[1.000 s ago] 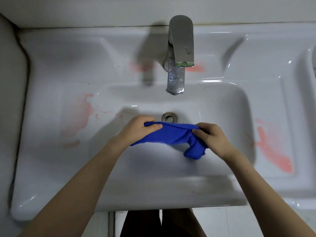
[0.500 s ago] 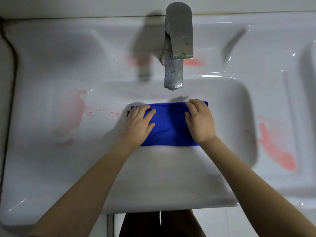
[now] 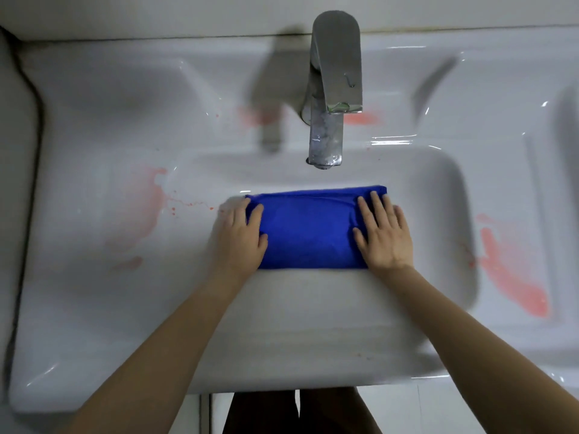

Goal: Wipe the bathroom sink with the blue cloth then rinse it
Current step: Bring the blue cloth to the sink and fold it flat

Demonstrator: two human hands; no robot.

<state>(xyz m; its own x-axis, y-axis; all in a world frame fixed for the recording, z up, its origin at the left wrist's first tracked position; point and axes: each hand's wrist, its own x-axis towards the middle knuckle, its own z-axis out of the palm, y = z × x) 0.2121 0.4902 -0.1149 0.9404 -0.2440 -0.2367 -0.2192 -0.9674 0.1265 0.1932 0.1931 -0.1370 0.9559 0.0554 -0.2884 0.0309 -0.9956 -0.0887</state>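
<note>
dim, slightly blurred wide-angle view; glare streaks on the sink (image 3: pixel 391 140), edges perhaps bowed.

Cloth (image 3: pixel 308 230) lies flat in sink (image 3: pixel 313 324) basin, just in front of faucet (image 3: pixel 333 89) spout. Left hand (image 3: pixel 241 236) flat on the cloth end left of faucet; right hand (image 3: pixel 383 234) flat on the end right of faucet. Left stain (image 3: pixel 141 211) and right stain (image 3: pixel 517 286) on the sink deck, well out to either side of faucet.

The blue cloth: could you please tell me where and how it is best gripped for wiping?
Probably its right end, from above: the cloth lies folded flat in the sink, and the right hand rests flat there, so curling those fingers gathers the layers.
</note>
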